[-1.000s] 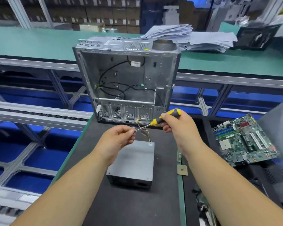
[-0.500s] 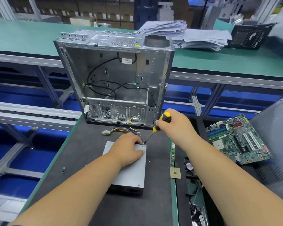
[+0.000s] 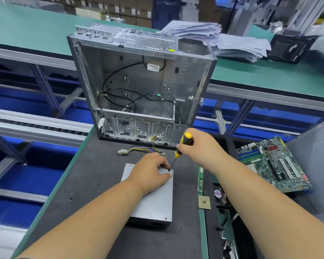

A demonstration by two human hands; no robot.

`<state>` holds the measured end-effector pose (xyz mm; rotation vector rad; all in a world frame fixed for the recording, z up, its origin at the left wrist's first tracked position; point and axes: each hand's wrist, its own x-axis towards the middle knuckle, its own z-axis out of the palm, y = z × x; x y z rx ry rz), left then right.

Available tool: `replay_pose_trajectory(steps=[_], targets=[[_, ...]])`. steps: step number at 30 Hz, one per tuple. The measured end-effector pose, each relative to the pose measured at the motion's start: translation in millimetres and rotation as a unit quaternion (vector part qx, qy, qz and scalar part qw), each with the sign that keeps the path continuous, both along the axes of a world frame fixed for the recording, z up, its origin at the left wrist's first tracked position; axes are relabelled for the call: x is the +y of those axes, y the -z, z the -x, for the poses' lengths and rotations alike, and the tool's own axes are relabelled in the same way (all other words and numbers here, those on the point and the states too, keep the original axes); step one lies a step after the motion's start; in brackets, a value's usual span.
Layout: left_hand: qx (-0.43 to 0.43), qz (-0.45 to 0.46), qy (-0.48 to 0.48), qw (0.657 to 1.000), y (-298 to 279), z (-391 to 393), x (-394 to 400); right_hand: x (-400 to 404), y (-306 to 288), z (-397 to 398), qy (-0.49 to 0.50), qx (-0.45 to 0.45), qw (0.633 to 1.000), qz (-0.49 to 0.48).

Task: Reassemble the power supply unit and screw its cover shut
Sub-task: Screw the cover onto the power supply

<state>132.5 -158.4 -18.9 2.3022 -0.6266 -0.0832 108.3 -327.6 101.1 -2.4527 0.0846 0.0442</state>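
The grey power supply unit (image 3: pixel 155 200) lies flat on the dark mat, its cable bundle (image 3: pixel 140 149) trailing toward the case. My left hand (image 3: pixel 151 171) rests on the unit's far right corner, and its fingertips pinch a small dark screw (image 3: pixel 169 170) at the cover's corner. My right hand (image 3: pixel 198 148) grips a yellow-and-black screwdriver (image 3: pixel 182 146), held tilted, with its tip down at that screw.
An empty computer case (image 3: pixel 138 86) stands upright just behind the unit. A motherboard (image 3: pixel 275 163) lies at the right, a small chip (image 3: pixel 204 202) and a narrow green card (image 3: pixel 200 179) beside the unit. Two loose screws (image 3: pixel 71 197) sit on the mat at left.
My hands came down from mid-air onto the unit. The left now rests on the cover's far right corner, and the screwdriver has swung from near level to steeply tilted, tip down at that corner.
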Motion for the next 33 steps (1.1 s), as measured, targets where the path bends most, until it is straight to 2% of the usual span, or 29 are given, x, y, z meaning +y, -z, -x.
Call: replay_pose_trajectory(steps=[6,12,19,22,26,28,30,33], targets=[[0.016,0.034,-0.019,0.999,4,-4,1,6,-26,-14,-0.075,0.043,0.988,0.129],[0.024,0.033,-0.026,0.999,8,-6,0,17,-40,-20,-0.158,0.022,0.942,0.295],[0.034,0.033,-0.029,0.998,10,-5,0,20,-37,-28,-0.132,0.054,0.899,0.415],[0.033,0.036,-0.03,0.998,11,-6,0,23,-30,-28,-0.096,0.028,0.876,0.471],[0.035,0.037,-0.03,0.998,10,-6,-1,27,-21,-23,-0.087,-0.026,0.872,0.481],[0.034,0.039,-0.027,0.998,10,-6,0,26,-21,-20,-0.1,-0.036,0.898,0.428],[0.035,0.042,-0.025,0.998,10,-5,0,23,-28,-18,-0.126,-0.013,0.933,0.336],[0.038,0.045,-0.023,0.998,9,-5,1,18,-36,-16,-0.172,0.025,0.944,0.28]])
